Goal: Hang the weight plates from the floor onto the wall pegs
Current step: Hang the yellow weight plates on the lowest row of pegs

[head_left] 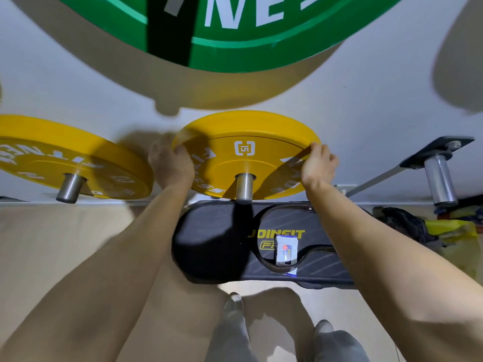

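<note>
yellow plate (245, 152) on wall peg (244, 188)

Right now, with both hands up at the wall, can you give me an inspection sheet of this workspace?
Surface: white wall with steel pegs; beige floor below.
Job's things: middle yellow plate sits on the middle peg; left yellow plate is on another peg; green plate hangs above; right peg is bare.
Clutter: black board on the floor, carrying a belt and a small packet.
Grippers: left hand and right hand each grip the middle yellow plate's rim.
Cables: nothing seen.
Surroundings: dark bag and yellow bag on the floor at right.
</note>
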A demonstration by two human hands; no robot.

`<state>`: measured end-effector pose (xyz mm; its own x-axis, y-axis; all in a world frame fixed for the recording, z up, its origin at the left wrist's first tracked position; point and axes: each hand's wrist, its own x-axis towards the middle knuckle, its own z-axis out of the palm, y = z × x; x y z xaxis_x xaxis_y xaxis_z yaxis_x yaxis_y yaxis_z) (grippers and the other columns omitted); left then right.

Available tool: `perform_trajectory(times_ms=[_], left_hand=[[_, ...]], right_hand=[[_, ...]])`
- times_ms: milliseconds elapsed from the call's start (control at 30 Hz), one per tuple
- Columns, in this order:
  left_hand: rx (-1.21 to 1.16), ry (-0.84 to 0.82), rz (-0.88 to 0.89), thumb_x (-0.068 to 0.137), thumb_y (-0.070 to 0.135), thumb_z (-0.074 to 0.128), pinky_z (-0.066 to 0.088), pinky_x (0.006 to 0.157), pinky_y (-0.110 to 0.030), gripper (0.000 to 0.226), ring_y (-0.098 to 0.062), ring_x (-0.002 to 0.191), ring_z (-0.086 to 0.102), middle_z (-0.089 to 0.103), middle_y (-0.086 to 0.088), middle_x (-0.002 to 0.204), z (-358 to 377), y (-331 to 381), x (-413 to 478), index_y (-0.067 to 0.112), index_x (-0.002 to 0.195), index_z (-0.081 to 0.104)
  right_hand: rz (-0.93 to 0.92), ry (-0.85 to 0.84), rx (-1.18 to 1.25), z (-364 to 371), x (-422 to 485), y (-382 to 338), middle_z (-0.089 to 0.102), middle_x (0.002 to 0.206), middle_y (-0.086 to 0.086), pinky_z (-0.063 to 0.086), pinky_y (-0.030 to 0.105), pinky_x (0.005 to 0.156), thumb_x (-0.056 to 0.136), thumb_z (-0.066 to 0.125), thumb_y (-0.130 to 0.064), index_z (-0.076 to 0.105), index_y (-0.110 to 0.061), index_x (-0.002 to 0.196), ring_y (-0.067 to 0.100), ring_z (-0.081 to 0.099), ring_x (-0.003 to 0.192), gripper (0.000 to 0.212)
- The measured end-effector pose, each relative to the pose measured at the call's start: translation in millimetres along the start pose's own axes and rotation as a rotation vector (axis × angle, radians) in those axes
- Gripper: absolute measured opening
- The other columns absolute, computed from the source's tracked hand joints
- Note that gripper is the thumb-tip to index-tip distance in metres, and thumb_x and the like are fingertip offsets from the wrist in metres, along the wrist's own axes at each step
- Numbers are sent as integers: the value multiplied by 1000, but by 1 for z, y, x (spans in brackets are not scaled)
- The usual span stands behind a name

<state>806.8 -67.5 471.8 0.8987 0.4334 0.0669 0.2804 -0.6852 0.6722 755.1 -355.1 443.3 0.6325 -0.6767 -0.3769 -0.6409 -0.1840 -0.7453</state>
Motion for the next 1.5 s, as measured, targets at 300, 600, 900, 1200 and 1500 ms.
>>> perform_trajectory(times_ms=[300, 600, 900, 1200, 1500], left_hand=[[190, -400, 449, 81, 12, 58, 30, 116, -39, 82, -28, 145, 31, 28, -3, 160, -25, 17, -15, 28, 156, 27], [418, -441, 293, 83, 19, 60, 43, 100, -52, 75, -42, 125, 50, 45, -16, 144, -35, 22, -8, 20, 149, 25], [374, -455, 693, 86, 2, 50, 23, 120, -46, 85, -25, 152, 18, 18, 3, 166, -10, 73, -31, 32, 159, 18], [270, -467, 579, 77, -10, 45, 25, 120, -46, 94, -17, 152, 17, 17, 10, 166, -22, 38, -8, 25, 160, 19], [317, -437, 332, 88, 3, 49, 38, 107, -44, 79, -38, 133, 47, 46, -6, 153, -33, 3, 15, 33, 158, 25]], right_hand=[[107, -105, 274, 51, 78, 56, 64, 124, 10, 43, 57, 102, 51, 26, -106, 55, -40, 114, 30, 61, 115, 96], [-143, -19, -37, 17, -33, -43, 21, 163, 5, 9, 46, 120, 103, 19, -49, 30, -18, 155, 25, 11, 151, 61], [-366, -23, -293, 24, -62, -58, 30, 159, 3, 6, 33, 105, 94, 8, -53, 47, -28, 139, 25, 18, 145, 65], [-163, 14, -177, -24, -7, -14, 41, 152, 12, 21, 38, 113, 98, 28, -39, 48, -10, 143, 28, 33, 138, 57], [-247, -89, -133, -24, -10, -3, 61, 120, 12, 38, 41, 86, 105, 24, -38, 55, -14, 113, 37, 53, 110, 40]])
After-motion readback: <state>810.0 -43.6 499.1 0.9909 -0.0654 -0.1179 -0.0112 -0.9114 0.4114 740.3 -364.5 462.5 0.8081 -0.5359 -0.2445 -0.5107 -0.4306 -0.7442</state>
